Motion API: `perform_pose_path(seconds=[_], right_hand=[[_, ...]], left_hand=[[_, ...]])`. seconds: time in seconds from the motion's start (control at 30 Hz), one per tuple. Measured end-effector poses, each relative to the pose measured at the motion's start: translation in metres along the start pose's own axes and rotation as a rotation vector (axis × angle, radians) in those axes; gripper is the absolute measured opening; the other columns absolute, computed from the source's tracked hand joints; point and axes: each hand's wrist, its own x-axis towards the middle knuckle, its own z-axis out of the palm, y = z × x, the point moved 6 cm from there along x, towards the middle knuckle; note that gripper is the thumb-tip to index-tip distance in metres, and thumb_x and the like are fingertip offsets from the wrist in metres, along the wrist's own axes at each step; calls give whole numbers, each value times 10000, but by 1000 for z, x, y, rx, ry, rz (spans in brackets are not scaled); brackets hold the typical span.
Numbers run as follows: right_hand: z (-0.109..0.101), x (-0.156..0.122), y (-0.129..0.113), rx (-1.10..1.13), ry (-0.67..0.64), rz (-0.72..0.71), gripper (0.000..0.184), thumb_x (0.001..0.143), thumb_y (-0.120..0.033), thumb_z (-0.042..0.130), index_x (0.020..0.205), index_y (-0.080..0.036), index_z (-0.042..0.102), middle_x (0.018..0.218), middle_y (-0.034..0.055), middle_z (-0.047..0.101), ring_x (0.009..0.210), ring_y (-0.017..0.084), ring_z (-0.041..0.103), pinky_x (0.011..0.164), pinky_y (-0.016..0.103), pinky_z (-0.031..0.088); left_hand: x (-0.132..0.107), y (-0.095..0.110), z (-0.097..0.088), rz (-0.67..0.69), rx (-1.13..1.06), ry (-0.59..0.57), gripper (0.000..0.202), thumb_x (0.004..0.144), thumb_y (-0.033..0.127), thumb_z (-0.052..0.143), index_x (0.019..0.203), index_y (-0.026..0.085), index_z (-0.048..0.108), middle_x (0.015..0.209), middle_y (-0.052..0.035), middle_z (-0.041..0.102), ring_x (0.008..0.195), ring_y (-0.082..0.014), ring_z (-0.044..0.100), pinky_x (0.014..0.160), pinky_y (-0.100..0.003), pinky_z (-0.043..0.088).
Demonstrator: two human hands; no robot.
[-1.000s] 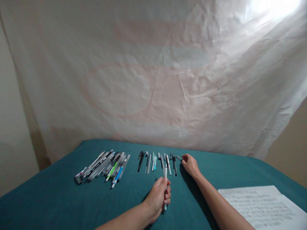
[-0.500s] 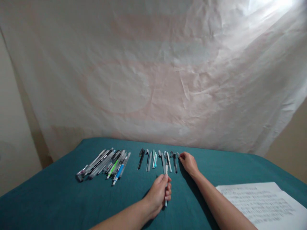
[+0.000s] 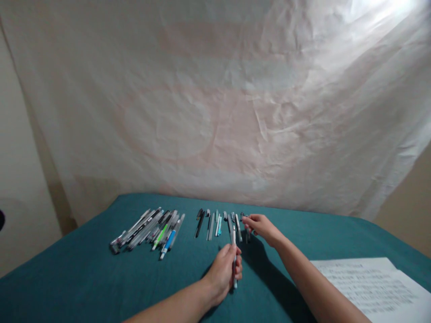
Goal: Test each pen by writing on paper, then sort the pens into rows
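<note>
My left hand (image 3: 220, 269) is wrapped around a slim white pen (image 3: 235, 237), held upright-slanted with its tip pointing away from me. At the right end of a row of pens, my right hand (image 3: 261, 228) hovers over the cloth with thumb and fingers pinched together. What sits in that pinch is too small to make out. Below those fingers, dark pens (image 3: 248, 236) are partly hidden. The row also has a black pen (image 3: 200, 224), a teal pen (image 3: 219, 225) and a white pen (image 3: 238, 228), with small caps (image 3: 225, 216) lying at their far ends.
A heap of pens (image 3: 144, 229), including a green one (image 3: 160, 237) and a blue one (image 3: 168, 241), lies left on the green tablecloth (image 3: 84, 278). Printed or written paper sheets (image 3: 373, 287) rest at the right front. A pale sheet (image 3: 202, 112) hangs behind the table.
My right hand has lifted from the cloth and come left, now over the row's last pens. The left hand keeps its hold on the white pen, nearly still.
</note>
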Motion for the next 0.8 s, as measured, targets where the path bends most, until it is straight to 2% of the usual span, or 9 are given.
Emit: perform_pose_path(seconds=[0.1, 0.17, 0.27, 0.37, 0.47, 0.63, 0.73, 0.8], right_hand=[[28, -19, -18, 283, -307, 72, 412, 693, -522, 534, 741, -120, 611, 659, 28, 613, 512, 78, 502, 442, 171, 330], [39, -28, -28, 403, -387, 83, 380, 664, -501, 587, 679, -121, 577, 597, -2, 574, 485, 58, 459, 432, 160, 301], [39, -29, -34, 410, -340, 47, 358, 647, -459, 626, 570, -129, 514, 493, -40, 500, 431, 43, 389, 423, 167, 270], [38, -28, -34, 406, -349, 36, 357, 651, -439, 628, 532, -128, 499, 480, -41, 490, 418, 39, 363, 428, 177, 257], [37, -29, -33, 440, -399, 48, 327, 658, -422, 627, 571, -117, 546, 507, -34, 501, 440, 42, 374, 440, 176, 261], [41, -32, -33, 552, -520, 128, 326, 660, -421, 634, 767, -113, 621, 665, 7, 567, 557, 59, 469, 484, 164, 313], [43, -31, -29, 551, -488, 185, 399, 674, -513, 582, 764, -125, 607, 704, 20, 579, 567, 65, 491, 488, 171, 332], [43, -29, -26, 496, -425, 180, 404, 659, -530, 588, 699, -129, 581, 650, 8, 568, 539, 64, 479, 476, 174, 323]], left_hand=[[1, -1, -1, 7, 3, -5, 347, 736, 508, 484, 789, 177, 392, 596, 60, 391, 448, -32, 326, 443, -174, 188], [1, -1, 0, 11, 13, -14, 353, 733, 518, 482, 791, 181, 390, 599, 60, 391, 451, -35, 333, 445, -174, 197], [0, 0, 2, 15, 23, -45, 342, 737, 512, 480, 775, 185, 385, 595, 63, 385, 456, -36, 336, 453, -174, 211], [-1, 1, 4, 13, 26, -67, 325, 747, 497, 474, 759, 185, 382, 590, 63, 383, 458, -37, 337, 455, -176, 221], [-2, 1, 4, 8, 22, -69, 315, 756, 487, 462, 755, 182, 387, 587, 61, 382, 459, -39, 343, 453, -180, 226], [-1, 1, 3, 8, 10, -44, 316, 755, 485, 463, 766, 175, 402, 593, 59, 387, 462, -41, 353, 455, -182, 236], [0, 1, 2, 14, 4, -35, 316, 756, 485, 463, 773, 174, 405, 593, 59, 387, 464, -44, 357, 455, -183, 240], [1, 0, 2, 16, 0, -40, 318, 761, 486, 457, 776, 173, 406, 594, 58, 390, 466, -45, 361, 455, -185, 242]])
